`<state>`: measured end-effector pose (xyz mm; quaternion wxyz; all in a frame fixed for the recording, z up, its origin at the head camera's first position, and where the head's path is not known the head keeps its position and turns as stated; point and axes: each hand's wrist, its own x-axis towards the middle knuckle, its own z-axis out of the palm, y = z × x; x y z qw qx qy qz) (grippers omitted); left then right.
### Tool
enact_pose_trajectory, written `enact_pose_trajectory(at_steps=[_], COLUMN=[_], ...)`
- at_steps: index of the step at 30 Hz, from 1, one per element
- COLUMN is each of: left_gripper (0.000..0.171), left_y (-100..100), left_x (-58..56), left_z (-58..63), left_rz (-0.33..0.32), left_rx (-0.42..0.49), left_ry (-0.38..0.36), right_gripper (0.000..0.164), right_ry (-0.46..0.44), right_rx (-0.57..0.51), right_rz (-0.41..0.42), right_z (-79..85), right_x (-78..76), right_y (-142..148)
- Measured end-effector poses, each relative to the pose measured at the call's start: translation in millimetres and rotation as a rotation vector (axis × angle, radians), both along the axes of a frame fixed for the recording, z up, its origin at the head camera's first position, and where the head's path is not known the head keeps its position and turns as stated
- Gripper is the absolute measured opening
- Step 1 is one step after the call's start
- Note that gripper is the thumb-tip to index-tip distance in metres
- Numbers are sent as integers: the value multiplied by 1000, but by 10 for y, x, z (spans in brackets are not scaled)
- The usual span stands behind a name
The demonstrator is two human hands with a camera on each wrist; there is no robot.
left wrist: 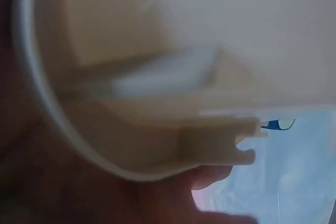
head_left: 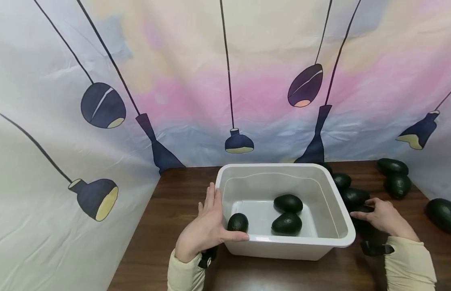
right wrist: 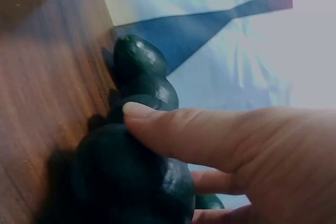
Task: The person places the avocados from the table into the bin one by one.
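A white plastic bin (head_left: 276, 240) stands on the table with three dark green avocados inside: one avocado (head_left: 238, 222) in the near left corner, and a pair, a far avocado (head_left: 288, 203) and a near avocado (head_left: 286, 224), touching. My left hand (head_left: 205, 228) rests against the bin's left corner, fingers straight along the outside, thumb lying on the front rim. To the bin's right, my right hand (head_left: 387, 218) holds an avocado (right wrist: 131, 174) between thumb and fingers. The right wrist view shows the thumb (right wrist: 157, 127) on top of it; its underside is hidden.
Beyond the right hand, more avocados (head_left: 353, 196) line the bin's right side. Two others, a far one (head_left: 392, 166) and a nearer one (head_left: 397, 186), lie by the back right edge. A large avocado (head_left: 443, 215) sits far right. Printed fabric (head_left: 196, 105) hangs behind the wooden table (head_left: 167, 218).
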<state>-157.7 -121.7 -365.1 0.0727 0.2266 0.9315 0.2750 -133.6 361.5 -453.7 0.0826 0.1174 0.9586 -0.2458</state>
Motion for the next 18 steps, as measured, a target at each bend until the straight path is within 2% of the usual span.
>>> enact_pose_trajectory(at_steps=[2,8,14,18], left_gripper=[139,138,139,138], left_y=[22,104,103,56], left_x=[-22,-73,-35,-24], left_z=[-9,-1,0,0], left_rz=[-8,-6,17,3], left_rx=[-2,-6,-3,8], left_ry=[-30,-49,-59,-78], right_gripper=[101,108,106,110], right_ry=[-16,-53,-62,-95], right_rx=[5,19,9,10], right_rz=[-6,-26,19,-22], right_z=[13,40,-12,-4], right_x=[-9,-30,-41,15], right_y=[40,101,90,130])
